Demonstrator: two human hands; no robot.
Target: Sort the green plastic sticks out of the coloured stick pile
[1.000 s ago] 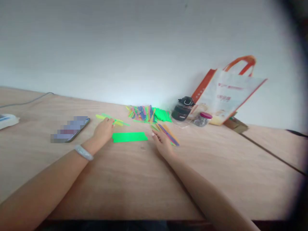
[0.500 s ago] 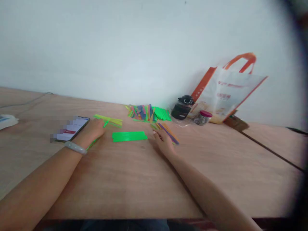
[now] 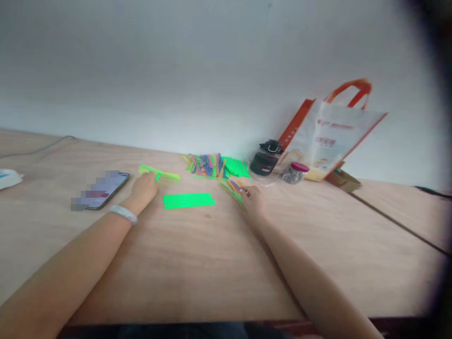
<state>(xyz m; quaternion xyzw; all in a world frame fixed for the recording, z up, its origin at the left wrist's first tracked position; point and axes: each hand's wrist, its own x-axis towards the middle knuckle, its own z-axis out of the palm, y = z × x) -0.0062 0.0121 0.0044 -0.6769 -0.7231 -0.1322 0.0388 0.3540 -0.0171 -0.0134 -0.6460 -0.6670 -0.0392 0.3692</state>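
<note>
My left hand [image 3: 145, 187] rests on the table at the left, its fingers pinched by a small pile of yellow-green strips [image 3: 169, 176]. A bright green strip [image 3: 158, 176] pokes out at its fingertips. On the right, my right hand [image 3: 254, 202] curls its fingers over a few loose coloured strips [image 3: 234, 185], purple and orange among them; the fingertips are partly blurred. Between the hands lies a flat row of bright green strips [image 3: 189, 200], side by side, touched by neither hand.
Behind lies a heap of mixed coloured strips [image 3: 206, 165] beside more green strips [image 3: 236, 167]. A dark bottle [image 3: 264, 162], a jar with a red lid [image 3: 295, 174] and a white bag with orange handles [image 3: 332, 136] stand back right. A phone [image 3: 106, 190] lies left.
My left hand has shifted slightly right and forward against the yellow-green pile. My right hand has moved right, its fingers now over the purple and orange strips.
</note>
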